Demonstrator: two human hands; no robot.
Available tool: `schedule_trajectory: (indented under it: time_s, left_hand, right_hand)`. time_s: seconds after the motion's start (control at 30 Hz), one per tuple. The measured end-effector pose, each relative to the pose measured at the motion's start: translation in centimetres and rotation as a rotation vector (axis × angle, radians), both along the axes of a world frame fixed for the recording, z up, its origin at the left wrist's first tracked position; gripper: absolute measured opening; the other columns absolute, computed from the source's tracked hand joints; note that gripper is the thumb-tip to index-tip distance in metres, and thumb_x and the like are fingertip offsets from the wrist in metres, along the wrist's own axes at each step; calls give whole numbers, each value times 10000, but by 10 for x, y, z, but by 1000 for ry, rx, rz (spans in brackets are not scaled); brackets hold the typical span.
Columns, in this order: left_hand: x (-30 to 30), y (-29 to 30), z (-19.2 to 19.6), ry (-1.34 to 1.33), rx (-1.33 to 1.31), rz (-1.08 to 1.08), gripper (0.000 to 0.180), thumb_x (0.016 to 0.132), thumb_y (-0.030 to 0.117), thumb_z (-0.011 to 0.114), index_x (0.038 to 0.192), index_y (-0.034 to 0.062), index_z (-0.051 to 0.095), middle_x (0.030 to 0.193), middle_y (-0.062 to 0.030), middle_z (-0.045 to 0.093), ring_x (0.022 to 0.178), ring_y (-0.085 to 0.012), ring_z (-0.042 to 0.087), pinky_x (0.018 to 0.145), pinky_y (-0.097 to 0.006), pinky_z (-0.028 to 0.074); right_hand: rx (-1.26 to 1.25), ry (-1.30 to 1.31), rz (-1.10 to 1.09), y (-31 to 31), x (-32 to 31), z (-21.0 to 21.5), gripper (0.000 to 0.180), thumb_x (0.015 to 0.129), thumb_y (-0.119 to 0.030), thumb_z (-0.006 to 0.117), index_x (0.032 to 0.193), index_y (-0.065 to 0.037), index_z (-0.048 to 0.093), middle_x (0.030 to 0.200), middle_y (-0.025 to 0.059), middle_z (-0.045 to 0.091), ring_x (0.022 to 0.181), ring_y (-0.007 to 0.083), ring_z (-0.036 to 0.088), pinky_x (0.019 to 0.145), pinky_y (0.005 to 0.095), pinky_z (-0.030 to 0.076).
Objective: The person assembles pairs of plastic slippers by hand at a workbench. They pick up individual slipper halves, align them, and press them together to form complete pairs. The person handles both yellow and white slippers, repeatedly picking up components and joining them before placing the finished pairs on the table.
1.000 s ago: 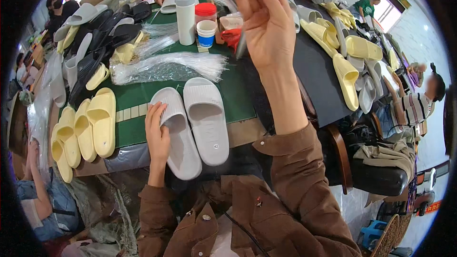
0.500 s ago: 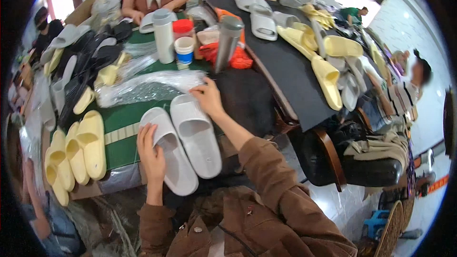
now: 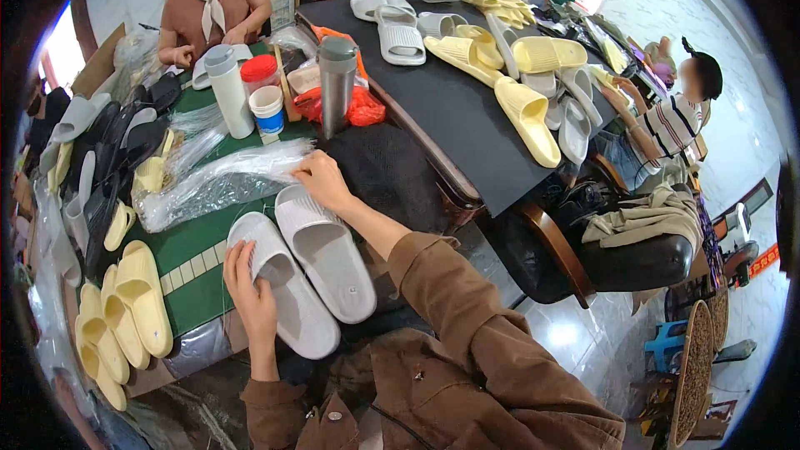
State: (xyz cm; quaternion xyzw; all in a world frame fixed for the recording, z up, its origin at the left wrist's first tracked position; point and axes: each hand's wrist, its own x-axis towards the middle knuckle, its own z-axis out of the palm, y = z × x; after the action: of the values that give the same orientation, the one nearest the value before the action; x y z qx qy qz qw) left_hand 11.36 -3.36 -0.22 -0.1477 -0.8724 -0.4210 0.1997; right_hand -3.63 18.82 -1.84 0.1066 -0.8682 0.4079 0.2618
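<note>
Two light grey slide slippers lie side by side, toes away from me, at the near edge of the green work surface (image 3: 196, 271). Against the outer side of the left grey slipper (image 3: 304, 317) my left hand (image 3: 252, 300) is closed, its fingers along the strap and its thumb near the foot opening. The right grey slipper (image 3: 337, 275) sits just beyond it. Above that slipper's toe, my right hand (image 3: 323, 181) pinches the end of a pile of clear plastic bags (image 3: 221, 183). How many bags are in the pinch is hidden.
Pale yellow slippers (image 3: 143, 296) stand at the left edge. A white bottle (image 3: 229, 92), paper cup (image 3: 267, 108) and steel tumbler (image 3: 337, 87) stand beyond the bags. More slippers lie on the black table (image 3: 458, 129). A black chair (image 3: 625, 254) is at right; other people sit around.
The whole view has swung, so most things sit further left. My right fingers have drawn together at the bags' end. My left hand keeps its place on the left grey slipper.
</note>
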Motion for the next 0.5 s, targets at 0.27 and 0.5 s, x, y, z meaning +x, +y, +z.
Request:
schedule_trajectory:
  time_s: [0.27, 0.5]
  left_hand:
    - [14, -4, 38, -19, 27, -99, 496, 834, -7, 479, 1329, 24, 498, 1334, -174, 498, 1292, -319, 425, 1100, -407, 297]
    - [-9, 26, 41, -244, 620, -189, 404, 1036, 268, 394, 1337, 19, 498, 1146, -130, 607, 1042, -189, 575, 955, -326, 421]
  right_hand:
    - [-141, 114, -71, -21, 53, 45, 113, 843, -128, 662, 919, -94, 739, 1170, 100, 600, 1095, 277, 501, 946, 368, 410]
    - [-430, 117, 397, -38, 101, 64, 153, 944, -74, 544, 976, 1, 674, 1071, 87, 666, 826, 158, 617, 647, 265, 512]
